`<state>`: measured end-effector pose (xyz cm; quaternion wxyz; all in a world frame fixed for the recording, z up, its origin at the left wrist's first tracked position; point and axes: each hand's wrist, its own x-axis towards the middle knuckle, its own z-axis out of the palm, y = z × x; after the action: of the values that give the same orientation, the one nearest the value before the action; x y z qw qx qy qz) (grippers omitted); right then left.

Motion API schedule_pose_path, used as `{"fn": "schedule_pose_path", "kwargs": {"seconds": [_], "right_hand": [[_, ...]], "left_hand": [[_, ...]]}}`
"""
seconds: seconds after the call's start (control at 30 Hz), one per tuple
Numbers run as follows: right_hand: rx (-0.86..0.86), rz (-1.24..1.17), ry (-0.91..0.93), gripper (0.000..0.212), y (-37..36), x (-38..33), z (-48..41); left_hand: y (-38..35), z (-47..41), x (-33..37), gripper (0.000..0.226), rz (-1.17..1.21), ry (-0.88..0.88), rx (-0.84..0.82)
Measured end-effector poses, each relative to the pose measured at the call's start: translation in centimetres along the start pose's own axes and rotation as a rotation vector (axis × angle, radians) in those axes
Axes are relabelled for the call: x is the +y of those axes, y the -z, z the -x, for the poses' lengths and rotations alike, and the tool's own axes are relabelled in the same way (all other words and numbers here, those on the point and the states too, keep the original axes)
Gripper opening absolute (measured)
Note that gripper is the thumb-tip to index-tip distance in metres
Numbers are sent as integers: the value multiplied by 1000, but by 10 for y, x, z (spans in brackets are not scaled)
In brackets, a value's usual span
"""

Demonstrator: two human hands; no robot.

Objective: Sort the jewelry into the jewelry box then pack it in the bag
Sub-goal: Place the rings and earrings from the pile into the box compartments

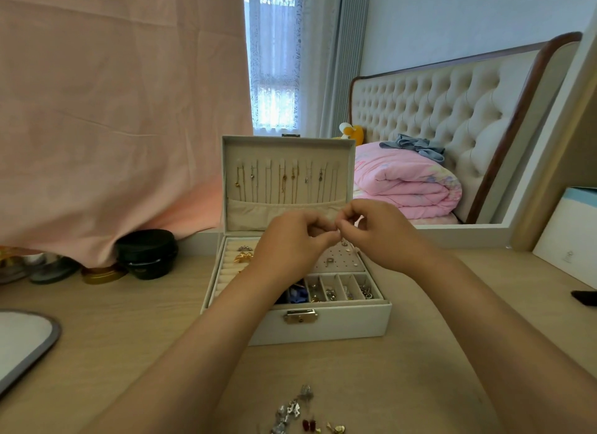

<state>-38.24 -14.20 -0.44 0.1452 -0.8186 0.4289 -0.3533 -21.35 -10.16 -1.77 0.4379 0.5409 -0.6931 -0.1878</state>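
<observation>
The white flat box (568,236) leaning at the desk's right edge carries a small grey mark, too small to read.

Both forearms reach in from the near edge of the desk (129,336) and meet above the open jewelry box (323,327). The left hand (290,239) and the right hand (384,236) face each other, knuckles up, fingers curled, with thumb and fingertips drawn together where the two hands touch. Whether something is pinched there I cannot tell; it is too small to make out.

The jewelry box stands in the middle of the desk, its metal latch (300,316) toward the near edge and its lid (287,149) upright at the back. Thin necklaces (284,181) hang in a row inside the lid above a fabric pocket. In the tray, ring rolls (226,272) on the left hold a gold bow-shaped piece (244,256). An earring panel (336,260) on the right carries a few studs. Narrow front compartments (342,288) hold small silver pieces, and something blue (297,295) lies just beside the left forearm.

Loose jewelry (300,414), silver, red and gold, lies at the near edge between the forearms. A black round case (147,252) and a gold tin (103,276) sit at the far left edge.
</observation>
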Motion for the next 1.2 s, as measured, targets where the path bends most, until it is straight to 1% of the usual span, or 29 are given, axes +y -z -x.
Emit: {"fn": "schedule_pose_path", "kwargs": {"seconds": [0.07,0.23,0.33,0.43,0.57,0.67,0.73,0.8,0.9,0.97,1.03,1.1,1.2], "right_hand": [[-3,-70,-15,10,0,-1,1],[36,-230,-82,11,-1,-7,2],[45,-293,-107,11,0,-9,2],[32,-308,-101,6,2,-9,3],[-28,-341,-104,6,7,-9,3],[-71,-300,-88,6,11,-7,2],[-79,-249,-82,4,14,-3,2],[-97,-161,-75,1,17,0,1],[-176,56,-94,4,22,6,2],[-254,206,-111,4,25,10,2],[-299,307,-112,2,25,12,2],[-308,335,-107,3,23,12,2],[-275,335,-96,2,19,11,2]], "left_hand": [[2,0,1,7,59,22,44],[2,1,2,8,307,109,90],[2,2,4,8,346,116,111],[4,1,5,9,333,122,110],[8,0,4,26,249,90,78],[9,-1,3,36,177,73,31],[8,-1,3,34,156,69,1],[7,0,2,25,109,46,-30],[7,2,1,11,-167,-30,-101],[7,3,-1,13,-316,-61,-145],[7,3,-1,18,-427,-87,-177],[7,3,-1,21,-515,-105,-192],[5,3,-3,20,-555,-113,-178]]}}
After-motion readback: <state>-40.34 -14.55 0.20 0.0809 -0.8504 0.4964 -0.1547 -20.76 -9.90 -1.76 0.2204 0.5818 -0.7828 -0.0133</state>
